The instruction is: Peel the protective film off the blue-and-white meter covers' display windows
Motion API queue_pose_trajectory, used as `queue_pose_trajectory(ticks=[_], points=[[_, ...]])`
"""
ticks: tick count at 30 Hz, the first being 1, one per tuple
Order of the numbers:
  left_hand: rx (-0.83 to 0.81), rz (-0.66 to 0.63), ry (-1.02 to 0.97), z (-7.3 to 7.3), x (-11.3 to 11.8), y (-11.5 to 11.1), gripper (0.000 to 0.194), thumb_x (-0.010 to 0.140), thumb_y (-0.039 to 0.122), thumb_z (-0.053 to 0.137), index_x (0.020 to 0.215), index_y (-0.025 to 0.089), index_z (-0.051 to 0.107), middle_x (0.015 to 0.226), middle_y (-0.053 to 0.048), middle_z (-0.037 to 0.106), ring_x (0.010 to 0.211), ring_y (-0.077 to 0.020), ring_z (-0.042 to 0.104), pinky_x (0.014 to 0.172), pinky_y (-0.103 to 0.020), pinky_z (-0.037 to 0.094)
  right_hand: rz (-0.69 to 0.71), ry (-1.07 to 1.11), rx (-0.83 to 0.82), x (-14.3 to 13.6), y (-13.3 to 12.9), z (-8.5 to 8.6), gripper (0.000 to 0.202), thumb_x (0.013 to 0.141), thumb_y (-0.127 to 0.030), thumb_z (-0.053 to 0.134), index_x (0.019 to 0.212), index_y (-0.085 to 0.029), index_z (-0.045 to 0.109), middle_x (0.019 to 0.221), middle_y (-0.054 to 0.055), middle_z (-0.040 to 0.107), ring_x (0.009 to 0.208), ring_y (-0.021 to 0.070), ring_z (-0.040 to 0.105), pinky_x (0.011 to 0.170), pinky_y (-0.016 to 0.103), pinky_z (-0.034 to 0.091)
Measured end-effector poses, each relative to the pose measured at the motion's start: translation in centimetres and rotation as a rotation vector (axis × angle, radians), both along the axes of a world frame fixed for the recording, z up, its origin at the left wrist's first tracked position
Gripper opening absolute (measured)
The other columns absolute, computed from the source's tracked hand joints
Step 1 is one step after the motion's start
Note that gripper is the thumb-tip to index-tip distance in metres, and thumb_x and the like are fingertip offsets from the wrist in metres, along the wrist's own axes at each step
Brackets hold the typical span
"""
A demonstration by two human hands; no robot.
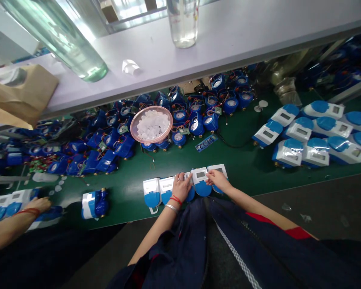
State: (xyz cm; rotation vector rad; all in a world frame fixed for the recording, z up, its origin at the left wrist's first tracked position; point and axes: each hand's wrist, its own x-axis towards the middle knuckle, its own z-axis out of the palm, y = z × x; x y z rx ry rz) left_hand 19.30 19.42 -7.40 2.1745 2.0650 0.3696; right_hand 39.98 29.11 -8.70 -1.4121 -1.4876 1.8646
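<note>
In front of me several white-and-blue water meters stand in a row along the bench's near edge. My left hand (pixel 181 188) lies over a water meter (pixel 188 176) in the middle of the row, its curled fingers gripping the top part. To its right is another water meter (pixel 202 188) with a grey display window. My right hand (pixel 217 180) has thumb and fingers pinched together at that meter's right edge, in front of the last meter (pixel 220 168). Whatever is between those fingertips is too small to make out. At the row's left end sits a meter (pixel 152 198) with a white tab below it.
A pink bowl (pixel 132 127) of translucent white caps stands behind the row, among many blue meter bodies (pixel 196 125). Finished-looking meters (pixel 289 152) are grouped at right. A co-worker's hand (pixel 40 204) is at left, near a lone meter (pixel 93 204). A shelf (pixel 228 36) with bottles overhangs the bench.
</note>
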Motion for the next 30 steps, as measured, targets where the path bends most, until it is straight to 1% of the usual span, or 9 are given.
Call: queue_pose_trajectory(ticks=[4,8,15,20,25,30], points=[[0.000,-0.012,-0.001,-0.1,-0.1,0.5,0.048,0.086,0.033,0.051,0.133,0.028,0.046,0.120,-0.012,0.045,0.110,-0.0274,0.039,0.098,-0.046,0.035,-0.001,0.001,-0.042,-0.6,0.2,-0.5,0.011,0.088,-0.026,0.052,0.084,-0.016,0.051,0.068,0.004,0.069,0.057,0.0142,0.067,0.054,0.022,0.053],[0.000,-0.006,-0.007,-0.2,-0.1,0.7,0.048,0.085,0.032,0.052,0.133,0.027,0.047,0.119,-0.011,0.045,0.110,-0.0278,0.039,0.098,-0.045,0.035,0.005,-0.003,-0.069,-0.8,0.5,-0.6,0.010,0.088,-0.024,0.052,0.082,-0.016,0.050,0.067,0.003,0.068,0.056,0.0139,0.066,0.053,0.022,0.054],[-0.006,0.006,-0.005,-0.2,0.0,0.8,0.048,0.085,0.031,0.052,0.132,0.028,0.048,0.119,-0.012,0.046,0.109,-0.0271,0.039,0.097,-0.044,0.035,0.002,-0.031,-0.072,-0.8,0.7,-0.5,0.009,0.088,-0.024,0.054,0.084,-0.016,0.052,0.066,0.004,0.069,0.054,0.0140,0.066,0.053,0.022,0.054],[-0.008,0.008,0.014,-0.1,0.1,0.8,0.049,0.085,0.031,0.052,0.133,0.028,0.047,0.119,-0.011,0.045,0.109,-0.0271,0.038,0.097,-0.043,0.035,-0.001,-0.010,-0.100,-0.7,0.8,-0.9,0.008,0.088,-0.022,0.054,0.084,-0.015,0.053,0.067,0.004,0.069,0.054,0.0139,0.066,0.053,0.022,0.053],[-0.005,-0.002,0.025,0.0,0.1,0.8,0.048,0.085,0.031,0.051,0.133,0.027,0.047,0.119,-0.011,0.045,0.108,-0.0271,0.038,0.097,-0.043,0.035,0.000,-0.004,-0.090,-0.7,0.8,-1.2,0.008,0.088,-0.023,0.054,0.086,-0.016,0.052,0.066,0.003,0.068,0.055,0.0136,0.066,0.053,0.022,0.053],[-0.009,-0.005,0.030,0.1,0.1,0.9,0.048,0.085,0.029,0.051,0.133,0.027,0.047,0.118,-0.011,0.045,0.106,-0.0272,0.038,0.096,-0.043,0.036,-0.002,-0.036,-0.093,-0.9,0.7,-1.2,0.009,0.088,-0.024,0.055,0.085,-0.016,0.053,0.066,0.003,0.069,0.055,0.0133,0.066,0.052,0.021,0.053]])
